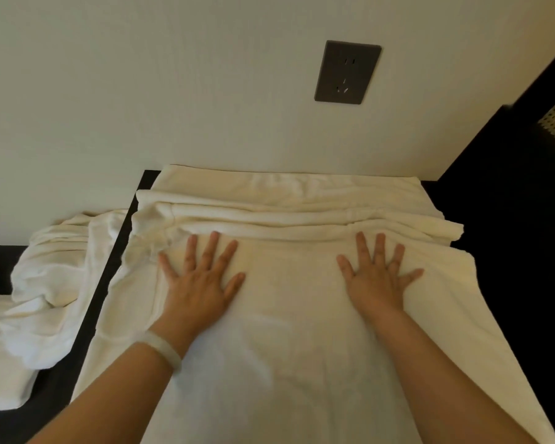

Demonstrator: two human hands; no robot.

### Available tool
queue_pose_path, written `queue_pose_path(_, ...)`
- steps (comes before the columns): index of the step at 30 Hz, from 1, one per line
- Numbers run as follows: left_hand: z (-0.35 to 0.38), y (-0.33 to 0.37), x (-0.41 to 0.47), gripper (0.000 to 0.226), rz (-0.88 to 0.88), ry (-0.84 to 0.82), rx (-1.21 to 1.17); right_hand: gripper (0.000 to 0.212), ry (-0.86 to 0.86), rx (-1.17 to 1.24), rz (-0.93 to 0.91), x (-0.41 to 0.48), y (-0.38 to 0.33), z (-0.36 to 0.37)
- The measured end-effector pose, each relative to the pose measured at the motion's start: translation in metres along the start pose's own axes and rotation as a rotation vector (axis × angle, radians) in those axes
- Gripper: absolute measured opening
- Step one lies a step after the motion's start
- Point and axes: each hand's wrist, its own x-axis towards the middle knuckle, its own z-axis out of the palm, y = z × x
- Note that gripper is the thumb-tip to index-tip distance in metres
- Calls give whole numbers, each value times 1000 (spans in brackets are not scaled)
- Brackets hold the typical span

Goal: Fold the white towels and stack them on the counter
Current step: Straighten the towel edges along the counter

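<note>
A large white towel point(289, 331) lies spread over the dark counter point(500, 251), its far part bunched into long folds against the wall. My left hand point(202, 280) presses flat on the towel left of centre, fingers spread, a pale bangle on the wrist. My right hand point(377, 277) presses flat on it to the right, fingers spread as well. A crumpled white towel point(58, 277) lies in a heap on a lower dark surface to the left. A folded white towel point(0, 357) sits at the left edge beside the heap.
A cream wall rises right behind the counter with a dark power socket point(348, 72) above the towel. A dark panel point(526, 149) closes the right side. The counter's dark left edge point(109, 277) separates it from the lower surface.
</note>
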Motion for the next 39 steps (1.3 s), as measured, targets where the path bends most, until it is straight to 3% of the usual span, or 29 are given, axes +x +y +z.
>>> queue_pose_path(5,-16,15,20,64,-4,-16,-53,73,-36,37,6,13,-24,-21)
queue_pose_path(7,-15,44,-2,59,120,155,-57,67,125,51,-151,-19,-46,-14)
queue_pose_path(8,-12,58,-19,58,216,164,-56,65,202,60,-273,-42,-56,-5)
queue_pose_path(11,8,63,-61,58,355,108,-23,60,147,46,-553,-94,-50,27)
queue_pose_path(13,12,32,-67,59,250,120,-30,64,97,40,-495,-89,-14,28)
queue_pose_path(16,6,-23,-67,66,-19,104,-40,75,116,-15,-223,-66,40,14)
queue_pose_path(19,2,-21,-65,76,-154,71,-108,70,58,23,-50,-63,33,3)
queue_pose_path(22,1,44,-83,64,143,124,-91,65,204,39,-360,-99,-23,15)
queue_pose_path(25,11,65,-103,57,376,91,-38,61,122,-13,-595,-123,-30,35)
queue_pose_path(27,16,35,-101,59,303,117,-43,62,118,26,-497,-110,6,33)
queue_pose_path(30,16,-26,-98,63,73,143,-53,67,173,14,-206,-89,74,20)
queue_pose_path(33,11,-55,-99,68,-58,98,-84,62,84,7,66,-78,111,8)
queue_pose_path(39,8,-51,-96,73,-138,66,-84,64,10,-9,128,-76,109,2)
